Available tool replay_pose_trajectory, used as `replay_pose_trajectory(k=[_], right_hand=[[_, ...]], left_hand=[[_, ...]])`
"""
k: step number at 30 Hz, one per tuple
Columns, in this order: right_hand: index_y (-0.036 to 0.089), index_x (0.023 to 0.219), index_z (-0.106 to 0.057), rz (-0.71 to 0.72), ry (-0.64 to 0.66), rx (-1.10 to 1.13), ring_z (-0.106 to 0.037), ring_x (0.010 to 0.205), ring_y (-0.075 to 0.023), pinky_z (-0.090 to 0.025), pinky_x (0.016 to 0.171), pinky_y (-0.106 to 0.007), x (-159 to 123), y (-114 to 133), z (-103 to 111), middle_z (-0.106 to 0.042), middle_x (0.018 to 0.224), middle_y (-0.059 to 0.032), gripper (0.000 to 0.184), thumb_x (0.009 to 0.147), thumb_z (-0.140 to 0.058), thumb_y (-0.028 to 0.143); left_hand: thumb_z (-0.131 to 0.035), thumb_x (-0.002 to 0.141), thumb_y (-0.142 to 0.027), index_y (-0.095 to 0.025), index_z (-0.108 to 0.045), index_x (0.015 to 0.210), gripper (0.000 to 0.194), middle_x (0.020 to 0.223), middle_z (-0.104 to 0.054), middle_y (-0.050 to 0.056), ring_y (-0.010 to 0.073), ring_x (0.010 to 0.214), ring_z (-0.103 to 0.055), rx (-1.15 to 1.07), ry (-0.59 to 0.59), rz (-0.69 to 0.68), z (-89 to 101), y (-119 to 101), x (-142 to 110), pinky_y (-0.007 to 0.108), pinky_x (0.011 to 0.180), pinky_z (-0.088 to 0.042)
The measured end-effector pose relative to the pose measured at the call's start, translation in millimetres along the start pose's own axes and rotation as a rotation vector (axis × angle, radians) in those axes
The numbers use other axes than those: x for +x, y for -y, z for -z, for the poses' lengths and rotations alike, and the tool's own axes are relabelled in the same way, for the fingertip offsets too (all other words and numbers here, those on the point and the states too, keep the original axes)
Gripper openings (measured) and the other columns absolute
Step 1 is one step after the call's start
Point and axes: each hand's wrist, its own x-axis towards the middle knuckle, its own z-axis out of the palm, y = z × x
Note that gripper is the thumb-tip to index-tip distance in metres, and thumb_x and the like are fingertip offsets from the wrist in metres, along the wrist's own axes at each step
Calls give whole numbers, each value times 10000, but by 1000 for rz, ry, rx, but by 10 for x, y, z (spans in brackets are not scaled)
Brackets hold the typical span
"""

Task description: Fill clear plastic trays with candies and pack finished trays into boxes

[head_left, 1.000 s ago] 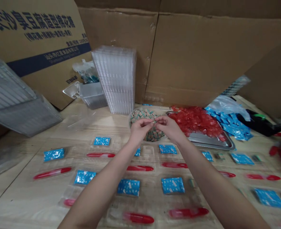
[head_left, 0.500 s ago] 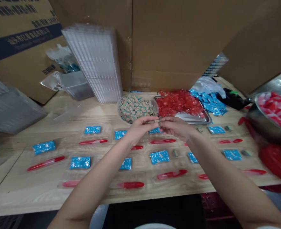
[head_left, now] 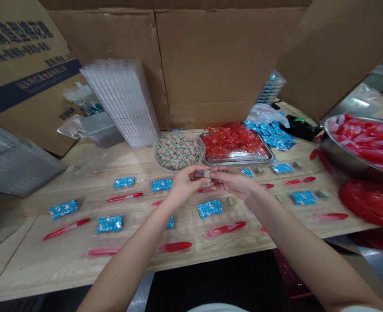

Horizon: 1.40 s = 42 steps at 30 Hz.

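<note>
Above the middle of the table, my left hand (head_left: 185, 184) and my right hand (head_left: 232, 183) meet, fingertips pinched on a small tan-and-green square piece (head_left: 207, 174). A round clear bowl (head_left: 203, 151) of many such pieces (head_left: 178, 151) stands just beyond my left hand. Under and around my hands lie clear plastic trays with blue dotted packets (head_left: 210, 208) and red pen-shaped items (head_left: 226, 228). Similar small pieces (head_left: 231, 201) lie beside some packets on the right. My hands and forearms hide parts of the middle trays.
Behind my right hand sits a metal tray (head_left: 240, 157) of red wrapped pieces (head_left: 235, 138), with blue packets (head_left: 272, 134) beyond. At right are a metal bowl (head_left: 341, 149) of red-and-pink items and a red basket (head_left: 367, 201). Stacked clear trays (head_left: 120, 104) lean against the cardboard (head_left: 211, 65).
The view has shifted, so the table's things sit differently in it. My hands are still together, a little nearer to me, and the small piece between the fingertips shows more clearly.
</note>
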Motion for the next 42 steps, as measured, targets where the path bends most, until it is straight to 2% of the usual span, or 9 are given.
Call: replay_pose_trajectory(k=[6,11,14,17,20,25,30,37,42], right_hand=[[159,749,-594,50,-118,-106,-551,578,-75,-483,540,-189,-10,55,27,-604,647,12,197,640,-724,257],[143,728,-624,132,-362,-360,-515,513,-73,-440,477,-182,81,235,413,-577,571,13,199,611,-741,253],[150,694,-611,111,-490,-516,-474,465,-67,-390,438,-181,163,242,676,-548,530,35,160,609,-718,234],[162,705,-625,88,-482,-758,-470,457,-81,-355,438,-193,271,142,781,-552,519,41,112,665,-638,265],[158,747,-664,110,-508,-1070,-538,540,-117,-356,492,-211,374,33,722,-617,594,10,151,700,-587,280],[175,821,-694,158,-545,-1415,-617,717,-172,-370,585,-238,417,-46,542,-696,775,-49,207,759,-517,264],[189,788,-709,153,-523,-1591,-618,766,-196,-391,644,-257,379,-72,518,-700,777,-75,234,786,-485,258],[136,832,-681,323,-579,-1829,-546,859,-232,-382,818,-327,343,-205,504,-644,834,-130,243,831,-460,236],[122,994,-605,445,-641,-1764,-525,878,-240,-381,798,-315,292,-218,534,-605,915,-132,230,819,-475,197]], left_hand=[[-665,675,-203,-136,-647,880,217,864,-679,50,124,722,-618,39,-76,12,-145,9,133,261,713,-489],[-648,677,-145,-150,-576,1056,386,1073,-619,77,144,834,-609,282,-187,-60,-286,127,313,282,769,-486],[-606,725,-152,-174,-588,1032,308,1007,-628,64,176,896,-590,570,-120,-75,-256,232,222,327,823,-468],[-550,764,-128,-177,-598,1029,274,1025,-615,74,198,982,-555,789,-8,-164,-187,307,61,349,891,-431],[-513,780,-96,-171,-584,1052,291,1058,-598,77,189,1007,-538,867,69,-239,-138,321,-24,331,907,-420],[-515,775,-88,-187,-571,1069,316,1043,-596,63,189,998,-540,911,124,-225,-105,296,13,330,895,-429],[-522,757,-74,-178,-564,1069,331,1045,-599,67,196,989,-549,926,148,-214,-71,307,38,326,883,-434],[-518,749,-64,-187,-564,1048,327,1044,-597,57,191,984,-551,928,148,-212,-89,304,9,319,875,-439],[-525,756,-92,-180,-564,1049,308,1044,-594,66,195,987,-551,935,160,-207,-92,271,7,321,875,-438]])
